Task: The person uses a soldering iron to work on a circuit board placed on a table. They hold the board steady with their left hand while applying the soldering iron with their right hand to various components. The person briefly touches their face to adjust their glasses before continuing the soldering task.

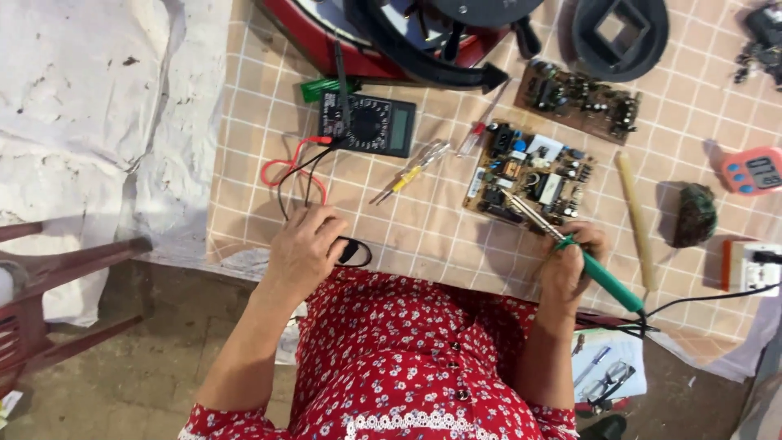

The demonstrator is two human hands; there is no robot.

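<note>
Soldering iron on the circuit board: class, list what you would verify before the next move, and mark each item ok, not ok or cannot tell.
1. Right hand grips the soldering iron by its green handle: ok.
2. Iron tip rests on the nearer circuit board: ok.
3. Tip on the right joint: cannot tell.
4. Left hand away from the hot tip, on the meter leads: ok.
5. Iron cord free of snags: cannot tell.
6. Screwdriver lies apart from the board: ok.
</note>
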